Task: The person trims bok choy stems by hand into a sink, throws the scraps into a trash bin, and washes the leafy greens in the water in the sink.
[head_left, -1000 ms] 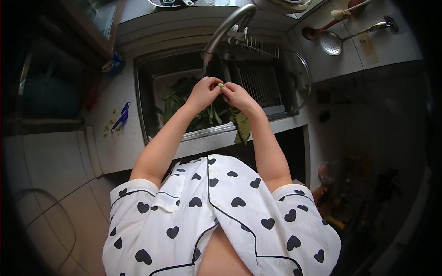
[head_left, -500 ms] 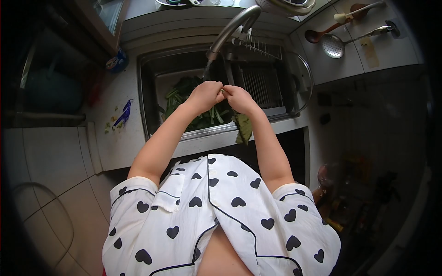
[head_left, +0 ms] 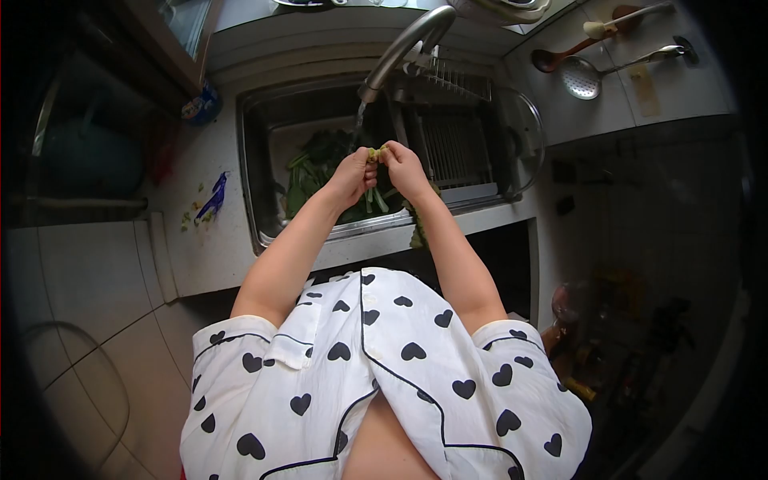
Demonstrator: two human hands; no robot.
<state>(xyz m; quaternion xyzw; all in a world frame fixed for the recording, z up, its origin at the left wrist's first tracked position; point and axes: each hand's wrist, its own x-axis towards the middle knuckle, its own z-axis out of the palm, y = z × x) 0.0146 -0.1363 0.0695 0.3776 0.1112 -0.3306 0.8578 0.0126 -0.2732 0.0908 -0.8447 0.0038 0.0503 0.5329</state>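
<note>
Plainly, the biggest thing before us is our white shirt (head_left: 400, 360) with its black hearts, and beyond it runs the pale counter (head_left: 192, 272). Set into that is the metal sink (head_left: 344, 231), split into a left and a right basin. A heap of leafy greens (head_left: 304, 172) lies in the left basin, stalks and leaves mixed. In the right basin we see a wire rack (head_left: 454, 148). The curved faucet (head_left: 400, 50) reaches in from the far side, and a thin stream of water (head_left: 359, 120) falls from it at the far side of our hands. On the tiled wall to the far right hangs a perforated skimmer (head_left: 581, 78).

Over the near part of the sink, our left hand (head_left: 350, 174) and right hand (head_left: 406, 168) meet. The fingers of both are closed, pinching a small yellowish-green piece (head_left: 374, 154) between them. A dark green leaf (head_left: 418, 234) hangs over the sink's near edge, partly hidden by our right forearm; we cannot tell whether it joins the pinched piece.

On the counter left of the sink, a blue container (head_left: 202, 106) stands toward the far end. Nearer to us lies a crumpled blue wrapper (head_left: 214, 202), with tiny green scraps (head_left: 186, 218) just left of it.
</note>
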